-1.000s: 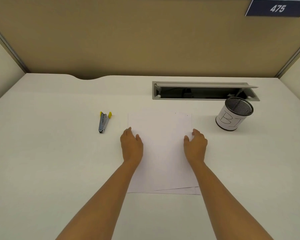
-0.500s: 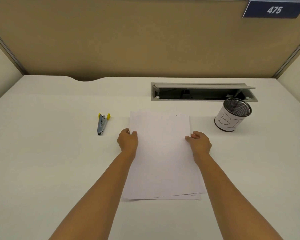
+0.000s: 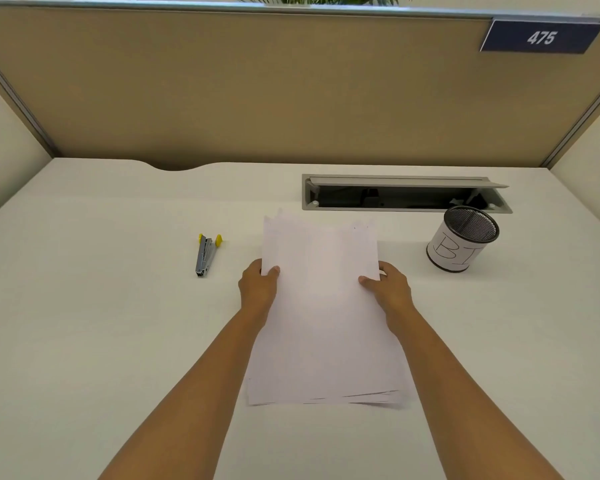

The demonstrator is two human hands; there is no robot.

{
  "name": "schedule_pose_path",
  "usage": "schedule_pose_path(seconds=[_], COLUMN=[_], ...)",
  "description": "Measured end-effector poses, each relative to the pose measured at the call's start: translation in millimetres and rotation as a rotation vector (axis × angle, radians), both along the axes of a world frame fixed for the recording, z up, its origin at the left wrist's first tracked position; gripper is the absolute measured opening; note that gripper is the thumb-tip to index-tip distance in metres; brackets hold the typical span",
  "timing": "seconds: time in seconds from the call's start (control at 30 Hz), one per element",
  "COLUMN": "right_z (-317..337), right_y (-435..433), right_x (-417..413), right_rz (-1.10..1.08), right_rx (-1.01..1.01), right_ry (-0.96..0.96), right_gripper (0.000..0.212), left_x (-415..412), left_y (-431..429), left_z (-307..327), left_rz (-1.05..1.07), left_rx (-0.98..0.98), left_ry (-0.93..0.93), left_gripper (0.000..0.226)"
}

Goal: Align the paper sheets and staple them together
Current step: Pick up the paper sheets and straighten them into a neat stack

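Note:
A small stack of white paper sheets [image 3: 323, 306] is in the middle of the white desk, its far end raised off the surface. The sheets fan out unevenly at the near edge. My left hand [image 3: 258, 287] grips the stack's left edge, thumb on top. My right hand [image 3: 388, 289] grips the right edge the same way. A small silver stapler [image 3: 205, 256] with yellow tabs lies flat on the desk, left of the paper and apart from both hands.
A mesh pen cup [image 3: 463, 239] with a white label stands to the right. Behind the paper is an open grey cable tray [image 3: 404, 192] set into the desk [image 3: 84, 323]. Tan partition walls enclose the desk on three sides.
Both hands went from resting flat on the paper to gripping its side edges. The stack's far end has lifted off the desk and tilted towards me.

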State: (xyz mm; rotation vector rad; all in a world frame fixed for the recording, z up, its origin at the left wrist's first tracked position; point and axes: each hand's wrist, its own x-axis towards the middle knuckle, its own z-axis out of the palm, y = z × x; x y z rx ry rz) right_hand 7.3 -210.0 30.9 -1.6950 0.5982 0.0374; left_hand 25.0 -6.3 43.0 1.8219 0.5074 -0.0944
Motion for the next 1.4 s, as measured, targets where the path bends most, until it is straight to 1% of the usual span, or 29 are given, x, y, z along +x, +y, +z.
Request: schedule_pose_path(seconds=[0.1, 0.2, 0.33, 0.4, 0.5, 0.6, 0.73, 0.8, 0.9, 0.97, 1.03, 1.1, 1.17, 1.23, 1.4], right_z=[8.2, 19.9, 38.0, 46.6, 60.3, 73.8, 92.5, 98.4, 96.7, 90.1, 84.8, 83.3, 86.1, 90.6, 81.6], right_y=[-1.8, -4.4, -10.0, -12.5, -13.9, -10.2, -0.3, 3.6, 5.3, 4.0, 2.3, 1.1, -0.3, -1.8, -8.1], right_x=[-1.1, -1.8, -4.8, -6.3, -8.6, -7.6, -9.2, -11.1, -13.2, -14.2, -16.2, -17.8, -18.0, -18.1, -20.8], right_rz=[0.021, 0.035, 0.059, 0.096, 0.152, 0.122, 0.075, 0.064, 0.032, 0.021, 0.029, 0.049, 0.057, 0.050, 0.100], right_rx=[0.029, 0.089, 0.204, 0.228, 0.161, 0.069, -0.003, -0.008, 0.003, 0.021, 0.030, 0.027, 0.029, 0.048, 0.039], right_ry=[-0.042, -0.088, -0.149, -0.153, -0.213, -0.346, -0.522, -0.580, -0.569, -0.527, -0.484, -0.461, -0.465, -0.479, -0.402], right_gripper=[0.037, 0.041, 0.037, 0.036, 0.029, 0.023, 0.016, 0.017, 0.026, 0.032, 0.035, 0.032, 0.022, 0.017, 0.023], left_x=[-1.3, 0.1, 4.6, 7.5, 8.4, 9.0, 6.6, 5.6, 2.8, 0.3, -1.9, -3.8, -4.8, -6.5, -9.7], left_y=[0.7, 2.5, 6.1, 7.6, 6.6, 1.4, -6.1, -7.8, -9.0, -9.3, -8.8, -8.2, -7.9, -7.6, -6.7], left_z=[10.1, 21.8, 39.3, 47.4, 59.7, 72.5, 91.2, 96.1, 95.3, 91.2, 88.1, 89.0, 92.4, 95.6, 87.1], left_rz=[-0.001, -0.023, -0.037, -0.026, -0.013, -0.007, -0.045, -0.074, -0.128, -0.161, -0.172, -0.179, -0.185, -0.190, -0.196], left_rx=[-0.076, -0.178, -0.250, -0.261, -0.281, -0.311, -0.350, -0.343, -0.288, -0.235, -0.219, -0.232, -0.252, -0.274, -0.268], left_ry=[-0.051, -0.122, -0.216, -0.260, -0.338, -0.427, -0.543, -0.579, -0.597, -0.588, -0.571, -0.540, -0.527, -0.527, -0.447], left_gripper=[0.022, 0.017, 0.025, 0.025, 0.023, 0.027, 0.016, 0.015, 0.027, 0.038, 0.043, 0.038, 0.028, 0.025, 0.030])
